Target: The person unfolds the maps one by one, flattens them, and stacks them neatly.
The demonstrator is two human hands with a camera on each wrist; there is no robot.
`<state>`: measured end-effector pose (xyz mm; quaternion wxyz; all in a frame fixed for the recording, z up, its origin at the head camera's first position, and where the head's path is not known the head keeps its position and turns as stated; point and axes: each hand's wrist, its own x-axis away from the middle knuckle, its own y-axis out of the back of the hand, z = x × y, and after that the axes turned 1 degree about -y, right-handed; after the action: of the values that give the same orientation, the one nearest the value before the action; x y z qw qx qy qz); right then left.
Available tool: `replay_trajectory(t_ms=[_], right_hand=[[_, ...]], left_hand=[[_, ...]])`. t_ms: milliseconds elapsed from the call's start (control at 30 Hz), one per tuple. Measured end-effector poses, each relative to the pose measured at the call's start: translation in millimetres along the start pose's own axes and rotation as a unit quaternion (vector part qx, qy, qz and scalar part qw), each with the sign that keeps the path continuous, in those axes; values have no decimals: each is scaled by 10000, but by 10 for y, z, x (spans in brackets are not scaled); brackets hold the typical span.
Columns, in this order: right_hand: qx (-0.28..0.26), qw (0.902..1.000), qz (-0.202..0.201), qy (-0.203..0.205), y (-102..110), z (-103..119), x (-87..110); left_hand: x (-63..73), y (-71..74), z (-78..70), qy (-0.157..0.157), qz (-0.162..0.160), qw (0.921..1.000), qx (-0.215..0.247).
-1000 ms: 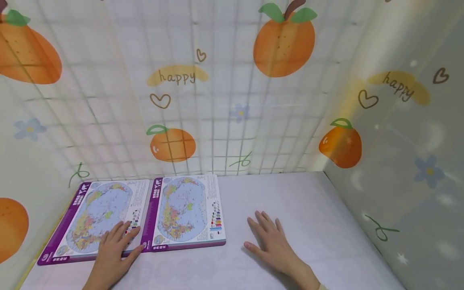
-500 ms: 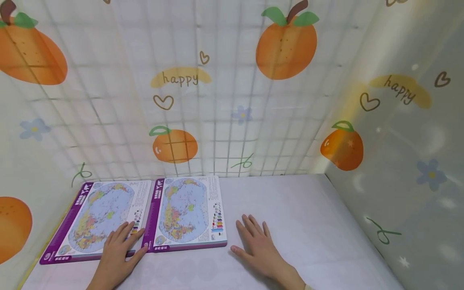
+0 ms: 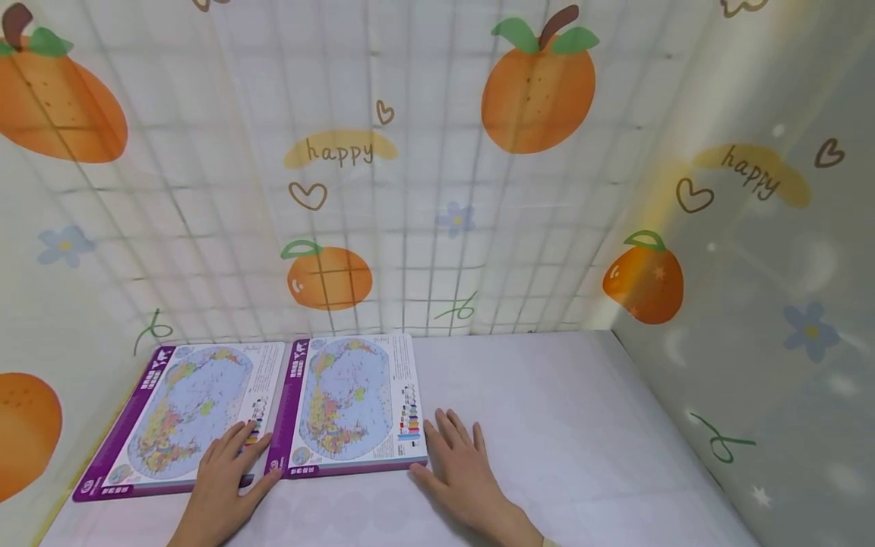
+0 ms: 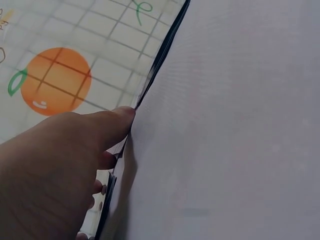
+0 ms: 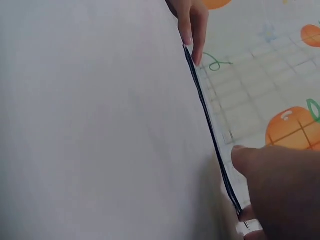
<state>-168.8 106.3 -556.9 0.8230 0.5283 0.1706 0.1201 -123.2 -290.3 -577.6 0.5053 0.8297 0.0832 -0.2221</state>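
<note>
Head view: at the left, a pale printed curtain (image 3: 424, 175) hangs behind and along the side of the white table (image 3: 540, 403), with grid lines showing through its far part. On the left of the table lies the left world-map board (image 3: 198, 395), flat, its purple band along its left side and its far edge near the curtain. The left hand (image 3: 225, 475) rests over the near right corner of that board, fingers extended and relaxed, covering part of the coloured legend, with the thumb reaching toward the corner of the neighbouring board. In the left wrist view the thumb lies along a thin dark edge. The right world-map board (image 3: 346, 399) comes next, side by side with the first and meeting it along its purple band; whether the two are joined cannot be told. At its near right corner is the right hand (image 3: 465, 475), fingers straight and slightly apart, thumb at the near edge; the views do not settle how firmly it touches. Farther right the white table surface runs to the side stretch of curtain, which bears an orange print (image 3: 644, 279), a blue flower print (image 3: 811, 331) and the word "happy".
</note>
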Motion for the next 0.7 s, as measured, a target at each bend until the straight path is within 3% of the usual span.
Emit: replay_trajectory(t_ms=[167, 500, 600, 700], right_hand=[[-98, 9999, -93, -4, -64, 58, -21], [-162, 9960, -724, 501, -126, 39, -20], [-431, 9953, -774, 386, -129, 24, -11], [-1074, 9903, -867, 166, -115, 18, -22]], left_hand=[[1, -21, -3, -109, -81, 9999, 0], [21, -33, -3, -208, 2, 9998, 40], [16, -27, -22, -182, 143, 9997, 88], [2, -12, -42, -88, 262, 9995, 127]])
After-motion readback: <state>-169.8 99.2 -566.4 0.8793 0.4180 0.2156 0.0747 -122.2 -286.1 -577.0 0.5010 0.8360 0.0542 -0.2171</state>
